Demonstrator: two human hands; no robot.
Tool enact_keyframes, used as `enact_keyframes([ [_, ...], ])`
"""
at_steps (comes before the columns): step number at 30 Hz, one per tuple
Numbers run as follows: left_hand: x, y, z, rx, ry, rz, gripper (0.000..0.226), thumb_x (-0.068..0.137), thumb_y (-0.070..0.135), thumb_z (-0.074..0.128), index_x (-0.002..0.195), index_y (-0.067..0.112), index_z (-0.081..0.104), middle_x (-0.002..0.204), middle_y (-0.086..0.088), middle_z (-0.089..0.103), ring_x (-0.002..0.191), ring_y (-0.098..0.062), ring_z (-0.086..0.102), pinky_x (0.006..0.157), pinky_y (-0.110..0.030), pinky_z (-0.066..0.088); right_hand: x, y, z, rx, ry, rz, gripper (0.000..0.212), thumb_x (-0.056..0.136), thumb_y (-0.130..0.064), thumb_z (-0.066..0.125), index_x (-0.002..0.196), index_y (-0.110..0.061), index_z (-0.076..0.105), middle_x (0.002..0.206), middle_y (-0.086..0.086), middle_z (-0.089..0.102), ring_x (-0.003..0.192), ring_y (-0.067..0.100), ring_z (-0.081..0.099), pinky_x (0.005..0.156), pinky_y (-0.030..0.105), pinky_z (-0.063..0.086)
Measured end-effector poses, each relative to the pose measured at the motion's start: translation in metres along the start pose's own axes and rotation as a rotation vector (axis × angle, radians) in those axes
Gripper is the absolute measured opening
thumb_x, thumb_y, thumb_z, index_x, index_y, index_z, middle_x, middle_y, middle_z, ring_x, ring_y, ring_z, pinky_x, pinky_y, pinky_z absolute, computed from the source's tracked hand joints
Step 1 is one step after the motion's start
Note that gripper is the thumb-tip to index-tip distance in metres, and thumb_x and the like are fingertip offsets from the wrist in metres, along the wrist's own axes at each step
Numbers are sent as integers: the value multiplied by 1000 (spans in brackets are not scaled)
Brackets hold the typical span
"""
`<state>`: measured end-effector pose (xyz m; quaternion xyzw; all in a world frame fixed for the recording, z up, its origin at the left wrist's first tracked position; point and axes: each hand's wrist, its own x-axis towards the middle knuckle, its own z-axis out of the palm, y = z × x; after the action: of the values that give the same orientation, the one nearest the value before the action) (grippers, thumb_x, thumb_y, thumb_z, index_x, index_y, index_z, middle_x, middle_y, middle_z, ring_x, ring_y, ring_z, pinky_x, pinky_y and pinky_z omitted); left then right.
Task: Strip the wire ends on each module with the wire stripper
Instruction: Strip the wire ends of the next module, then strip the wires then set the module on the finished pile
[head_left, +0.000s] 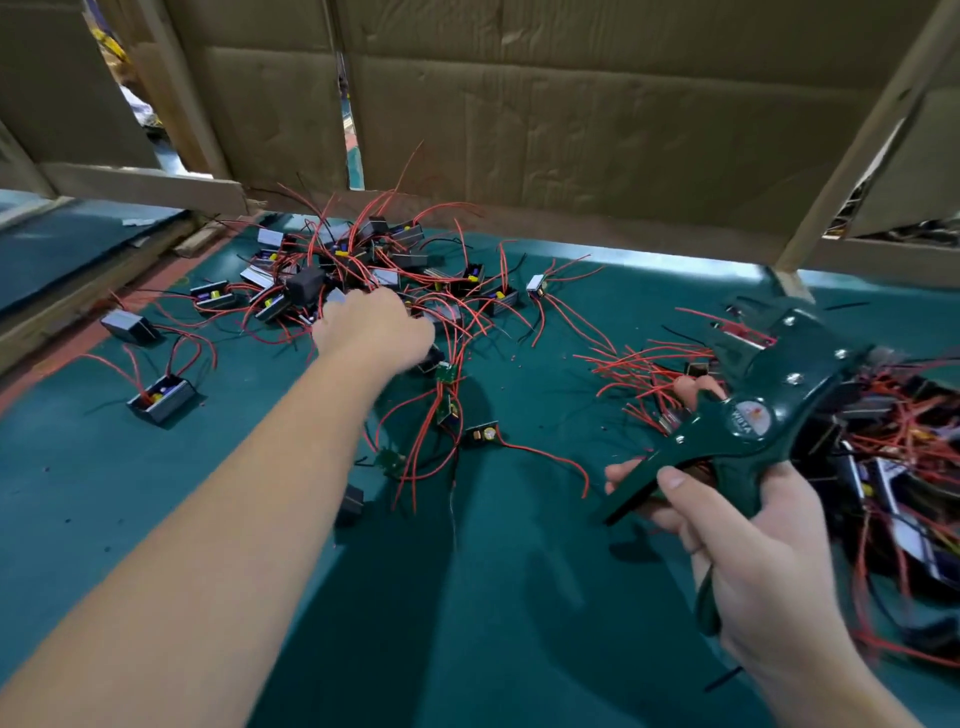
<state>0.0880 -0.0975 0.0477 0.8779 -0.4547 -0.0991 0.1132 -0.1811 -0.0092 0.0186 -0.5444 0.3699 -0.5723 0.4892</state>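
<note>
The left hand (376, 332) reaches out over the green table (519, 597), fingers curled down into the tangled heap of modules (363, 270) near the far edge, apparently picking out the next one; whether it has pinched anything I cannot tell, since the fingertips are hidden. Red wires (431, 431) trail from under the hand toward the middle of the table, some with small boards on them. The right hand (748, 525) grips the wire stripper (753, 410) by its handles near the right edge, head pointing away, held ready and clear of the reach. A second pile of modules (893, 457) lies at the right edge, likely the finished ones
</note>
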Motion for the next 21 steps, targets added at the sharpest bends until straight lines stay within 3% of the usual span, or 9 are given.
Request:
enact_keyframes([
  [3, 16, 12, 12, 114, -42, 57, 35, 89, 42, 52, 105, 12, 56, 128, -17, 49, 125, -39, 36, 100, -48, 30, 1, 2, -2, 21, -7, 29, 34, 74, -11, 59, 94, -36, 71, 83, 13, 75, 80, 34, 71, 62, 30, 57],
  [5, 23, 18, 22, 44, -25, 61, 35, 88, 34, 57, 118, 16, 54, 131, -14, 48, 125, -38, 35, 99, -50, 30, 2, 5, -3, 39, -14, 41, 34, 74, -10, 59, 95, -35, 71, 83, 12, 75, 81, 34, 72, 65, 36, 58],
  [7, 27, 23, 29, -76, 4, 63, 52, 87, 25, 60, 136, 28, 42, 136, -12, 43, 128, -37, 34, 99, -53, 29, 2, 6, -3, 57, -10, 56, 34, 74, -9, 59, 94, -34, 71, 83, 13, 74, 81, 35, 71, 65, 39, 59],
  [9, 31, 28, 33, -63, 32, 114, 64, 86, 17, 59, 141, 38, 33, 139, -11, 39, 130, -37, 31, 101, -53, 28, 2, 8, -4, 78, -12, 76, 33, 74, -9, 59, 94, -33, 71, 83, 15, 74, 81, 37, 71, 67, 44, 58],
  [11, 36, 31, 37, 35, 51, 177, 59, 88, 18, 57, 139, 39, 38, 139, -11, 39, 131, -36, 30, 104, -51, 25, 1, 8, -5, 95, -16, 96, 33, 74, -10, 60, 96, -32, 70, 84, 17, 73, 82, 37, 71, 70, 53, 57],
  [14, 45, 29, 37, 95, 104, 259, 34, 91, 35, 60, 125, 29, 54, 126, -9, 53, 120, -35, 44, 100, -49, 28, 1, 9, -5, 74, -30, 100, 31, 70, -17, 66, 97, -33, 70, 85, 15, 74, 84, 36, 70, 75, 61, 55],
  [16, 47, 26, 34, 98, 190, 286, 32, 91, 43, 60, 113, 21, 59, 112, -7, 62, 108, -34, 52, 95, -45, 30, 1, 8, -4, 71, -33, 98, 31, 68, -22, 67, 97, -33, 70, 85, 14, 74, 83, 36, 70, 75, 63, 54],
  [19, 41, 25, 19, -200, 344, 309, 38, 88, 55, 57, 92, 17, 52, 81, 3, 57, 81, -24, 54, 84, -39, 37, 1, 9, -4, 118, -22, 118, 31, 71, -15, 64, 97, -32, 70, 85, 13, 74, 81, 38, 70, 76, 66, 52],
  [21, 30, 30, 1, -467, 443, 320, 43, 84, 59, 58, 77, 18, 47, 67, 8, 46, 64, -12, 45, 63, -31, 36, 0, 10, -4, 161, -9, 135, 32, 74, -12, 60, 99, -28, 69, 89, 10, 75, 81, 39, 70, 77, 67, 51],
])
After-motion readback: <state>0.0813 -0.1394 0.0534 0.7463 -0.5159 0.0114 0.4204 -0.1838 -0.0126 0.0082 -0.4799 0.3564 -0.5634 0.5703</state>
